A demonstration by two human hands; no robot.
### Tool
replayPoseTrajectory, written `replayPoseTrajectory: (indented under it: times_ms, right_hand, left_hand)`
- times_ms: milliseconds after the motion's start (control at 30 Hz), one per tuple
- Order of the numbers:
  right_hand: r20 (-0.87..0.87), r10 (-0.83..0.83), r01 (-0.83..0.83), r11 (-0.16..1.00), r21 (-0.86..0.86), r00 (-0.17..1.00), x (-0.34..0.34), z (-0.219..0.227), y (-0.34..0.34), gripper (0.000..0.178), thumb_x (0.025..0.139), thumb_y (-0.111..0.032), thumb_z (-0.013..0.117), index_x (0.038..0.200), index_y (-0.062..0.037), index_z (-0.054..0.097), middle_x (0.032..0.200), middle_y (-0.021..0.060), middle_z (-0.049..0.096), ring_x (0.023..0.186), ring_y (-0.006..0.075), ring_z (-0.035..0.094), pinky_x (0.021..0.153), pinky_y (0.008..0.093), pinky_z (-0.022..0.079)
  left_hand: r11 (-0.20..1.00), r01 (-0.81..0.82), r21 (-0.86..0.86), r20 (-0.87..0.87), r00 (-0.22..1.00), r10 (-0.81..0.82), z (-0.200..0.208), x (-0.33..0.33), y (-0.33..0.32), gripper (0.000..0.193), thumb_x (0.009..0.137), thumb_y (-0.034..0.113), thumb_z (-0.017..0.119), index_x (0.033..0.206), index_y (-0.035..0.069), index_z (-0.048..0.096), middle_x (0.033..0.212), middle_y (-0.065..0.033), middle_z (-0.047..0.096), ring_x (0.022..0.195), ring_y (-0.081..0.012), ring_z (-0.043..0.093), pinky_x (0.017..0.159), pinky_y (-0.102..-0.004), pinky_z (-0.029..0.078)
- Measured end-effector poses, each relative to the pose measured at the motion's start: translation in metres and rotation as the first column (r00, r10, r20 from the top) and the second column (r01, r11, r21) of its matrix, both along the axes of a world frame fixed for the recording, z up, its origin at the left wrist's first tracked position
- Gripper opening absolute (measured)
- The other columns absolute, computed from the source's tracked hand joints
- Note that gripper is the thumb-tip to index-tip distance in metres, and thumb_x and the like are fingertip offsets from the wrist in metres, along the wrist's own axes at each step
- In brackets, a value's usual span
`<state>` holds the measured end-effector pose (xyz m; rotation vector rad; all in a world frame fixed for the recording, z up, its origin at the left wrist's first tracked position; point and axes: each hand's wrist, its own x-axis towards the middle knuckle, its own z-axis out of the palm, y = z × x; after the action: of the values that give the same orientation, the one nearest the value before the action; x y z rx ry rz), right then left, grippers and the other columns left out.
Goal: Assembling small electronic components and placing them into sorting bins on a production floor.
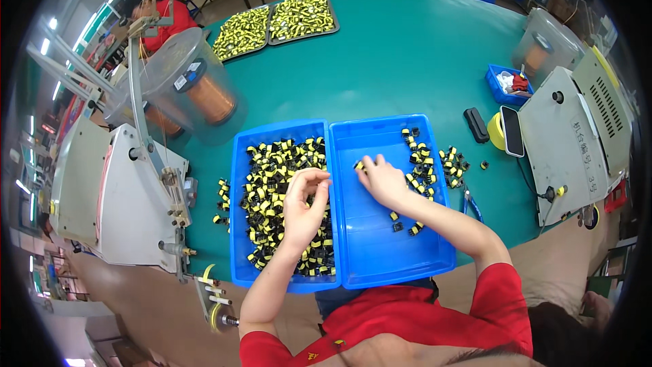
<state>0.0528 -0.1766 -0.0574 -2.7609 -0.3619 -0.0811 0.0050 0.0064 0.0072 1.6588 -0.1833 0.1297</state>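
Nearest, red sleeves [499, 309] are seen, with bare forearms stretched over two blue trays set side by side on a green bench [407, 54]. The left tray [237, 231] is filled with a pile of black-and-yellow coils [265, 180]. Above its right side, the left hand [305, 207] is held with fingers curled and thumb close; whether anything is gripped cannot be told. In the right tray [373, 248], mostly bare, a small coil [359, 165] is pinched narrowly by the fingers of the right hand [382, 182]. It lies at their tips, toward the left hand, across the touching tray rims; the right hand is nearer. Its long axis is too small to make out. More coils [422, 166] are scattered along that tray's right side. Beyond it, pliers [467, 197] are laid on the bench. Farthest, two metal trays [305, 37] are heaped with yellow pieces.
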Motion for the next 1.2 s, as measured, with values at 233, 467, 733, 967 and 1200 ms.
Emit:
replayPoseTrajectory:
  times_ms: [233,467,733,967,1200]
  right_hand:
    - [-0.692,0.528,0.580,0.393,0.713,0.493,-0.017,0.065,-0.008,0.038,0.094,-0.037,0.044,0.118,-0.0080,0.050,0.100,0.0016,0.058,0.082,0.0126,0.058,0.070,0.0276,0.048]
    - [-0.598,0.710,0.669,0.242,0.703,0.372,-0.038,0.072,-0.005,0.042,0.094,-0.045,0.039,0.116,-0.0100,0.049,0.092,0.0060,0.060,0.068,0.0135,0.059,0.046,0.0238,0.044]
    - [-0.394,0.879,0.963,-0.240,0.121,0.268,-0.029,0.017,-0.019,0.025,0.088,-0.022,0.044,0.107,-0.0069,0.052,0.099,0.0158,0.059,0.067,0.0231,0.057,0.038,0.0240,0.046]
    - [-0.503,0.795,0.940,-0.277,0.200,0.341,-0.026,0.030,-0.021,0.026,0.086,-0.020,0.049,0.109,-0.0086,0.050,0.096,0.0152,0.059,0.063,0.0218,0.059,0.034,0.0225,0.043]
    - [-0.454,0.729,0.709,-0.061,0.702,0.512,-0.036,0.057,-0.021,0.035,0.087,-0.023,0.047,0.120,-0.0084,0.045,0.090,0.0138,0.058,0.061,0.0170,0.058,0.031,0.0207,0.035]
  left_hand:
    - [0.997,0.075,0.018,-0.092,0.993,-0.073,-0.004,-0.005,-0.009,0.033,0.083,0.000,0.062,0.113,0.001,0.050,0.106,-0.0069,0.054,0.098,-0.0136,0.055,0.079,-0.0249,0.047]
    - [0.995,0.103,0.017,-0.138,0.985,-0.100,-0.004,-0.005,-0.008,0.043,0.079,0.009,0.070,0.117,0.001,0.053,0.113,-0.0088,0.056,0.096,-0.0151,0.055,0.085,-0.0275,0.045]
    - [0.873,0.094,-0.478,-0.364,0.884,-0.294,0.006,-0.001,-0.004,0.044,0.086,0.004,0.060,0.127,-0.001,0.045,0.110,-0.0084,0.055,0.094,-0.0125,0.055,0.085,-0.0264,0.044]
    - [0.706,0.003,-0.708,-0.433,0.788,-0.438,0.009,0.005,-0.001,0.045,0.089,0.008,0.053,0.129,-0.005,0.039,0.105,-0.0122,0.055,0.089,-0.0158,0.053,0.078,-0.0267,0.043]
    - [0.969,0.202,-0.144,-0.300,0.924,-0.237,-0.002,-0.003,-0.014,0.037,0.087,0.010,0.059,0.120,-0.002,0.047,0.110,-0.0087,0.053,0.100,-0.0141,0.050,0.083,-0.0275,0.043]
